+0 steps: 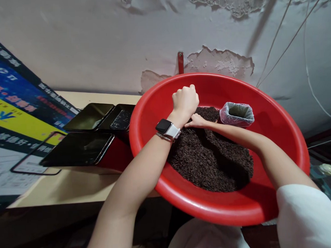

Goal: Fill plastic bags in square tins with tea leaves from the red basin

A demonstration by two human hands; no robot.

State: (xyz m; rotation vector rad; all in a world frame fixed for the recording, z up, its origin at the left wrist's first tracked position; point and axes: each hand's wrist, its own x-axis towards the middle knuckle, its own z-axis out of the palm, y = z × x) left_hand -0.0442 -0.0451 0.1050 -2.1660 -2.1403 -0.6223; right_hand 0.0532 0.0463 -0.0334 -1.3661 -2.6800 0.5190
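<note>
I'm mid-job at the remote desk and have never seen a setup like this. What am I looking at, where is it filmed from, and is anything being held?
No machine here: these are a person's bare hands. The single picture comes from a camera on their head, looking forward and down.

The left hand, with a watch on its wrist, is curled like a fist. The right hand is low at the pile of dark pellets. I can't see whether either holds anything.

The pellets lie in a red tub, along with a bag-lined box. To the left, black bins sit on a pale table.
</note>
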